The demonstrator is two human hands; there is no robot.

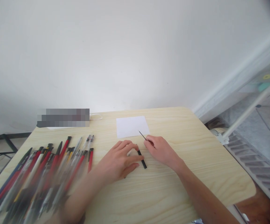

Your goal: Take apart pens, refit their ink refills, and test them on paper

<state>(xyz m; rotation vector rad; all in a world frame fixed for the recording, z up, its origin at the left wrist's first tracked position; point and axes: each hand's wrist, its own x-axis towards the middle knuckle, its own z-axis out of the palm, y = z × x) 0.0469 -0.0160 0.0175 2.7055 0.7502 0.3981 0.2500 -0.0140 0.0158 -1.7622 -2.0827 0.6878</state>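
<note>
My left hand [120, 160] rests on the wooden table [195, 161], fingers curled, fingertips on a short black pen part [142, 159] that lies on the wood. My right hand [160, 151] is just right of it, fingers pinched on a thin dark refill [142, 135] whose tip points up-left over the edge of a white sheet of paper [132, 126]. The two hands are nearly touching.
Several red, black and clear pens [43, 168] lie fanned out on the table's left side. A blurred dark patch [63, 117] sits at the back left by the white wall. A white frame and grey mat [253, 124] are to the right, beyond the table's edge.
</note>
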